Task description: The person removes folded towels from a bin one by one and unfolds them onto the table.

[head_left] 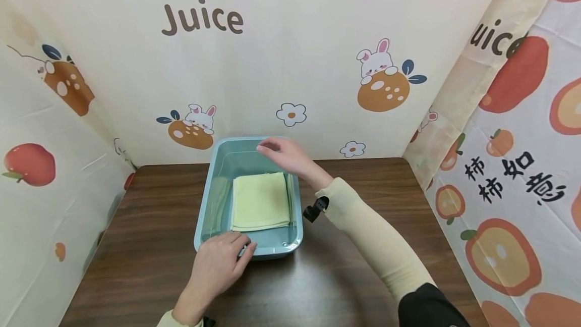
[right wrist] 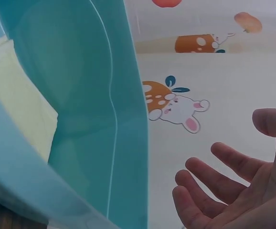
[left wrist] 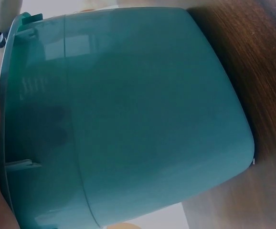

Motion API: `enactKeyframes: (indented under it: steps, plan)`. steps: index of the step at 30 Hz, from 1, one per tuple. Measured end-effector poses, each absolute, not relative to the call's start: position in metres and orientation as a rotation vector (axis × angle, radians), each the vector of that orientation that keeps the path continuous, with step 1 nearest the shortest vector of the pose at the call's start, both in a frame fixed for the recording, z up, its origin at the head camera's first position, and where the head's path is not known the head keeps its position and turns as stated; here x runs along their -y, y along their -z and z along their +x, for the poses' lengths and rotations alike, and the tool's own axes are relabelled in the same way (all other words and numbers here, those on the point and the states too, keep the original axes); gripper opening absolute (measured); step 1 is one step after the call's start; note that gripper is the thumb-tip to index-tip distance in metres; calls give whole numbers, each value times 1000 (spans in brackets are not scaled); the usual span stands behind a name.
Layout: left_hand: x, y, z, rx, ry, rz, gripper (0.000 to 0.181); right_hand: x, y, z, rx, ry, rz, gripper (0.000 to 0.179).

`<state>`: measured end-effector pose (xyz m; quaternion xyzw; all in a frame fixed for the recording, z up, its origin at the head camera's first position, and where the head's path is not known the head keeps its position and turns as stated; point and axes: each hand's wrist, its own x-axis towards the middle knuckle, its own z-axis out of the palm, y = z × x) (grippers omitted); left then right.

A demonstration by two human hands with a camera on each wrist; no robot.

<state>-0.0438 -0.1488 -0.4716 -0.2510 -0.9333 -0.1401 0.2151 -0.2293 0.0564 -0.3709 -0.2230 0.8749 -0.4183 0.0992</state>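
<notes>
A light blue plastic basin [head_left: 204,201] stands on the table against the back wall. Inside it lies a folded pale yellow cloth [head_left: 260,201], stacked in a neat square. My left hand [head_left: 222,261] rests at the near left corner of the rim, its fingertips over the inside and its thumb reaching along the front. In the left wrist view the basin's outer wall [left wrist: 152,109] fills most of the picture. Over the far right corner hovers my right hand [head_left: 290,155], fingers loosely bent and holding nothing. The right wrist view shows its fingers [right wrist: 214,181] apart, beside the basin's rim.
The brown wooden table [head_left: 363,261] extends to both sides of the basin. Printed cloth walls stand around it: a back wall [head_left: 317,24], a left wall [head_left: 81,165] and a right wall [head_left: 508,216]. A small black device [head_left: 315,209] is strapped to my right wrist.
</notes>
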Motion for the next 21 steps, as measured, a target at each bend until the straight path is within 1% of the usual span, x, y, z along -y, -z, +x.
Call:
enactKeyframes:
  steps: [7,14,21]
  plan:
    - [148,472,-44,2599,375,-682,28,-34,379,-244,-2566,1177,-660,44]
    - [148,472,-44,2596,380,-666,28,-11,394,-259,-2594,1075,-652,50]
    - [146,472,-45,2594,383,-673,27,1,410,-265,-2549,953,-591,56]
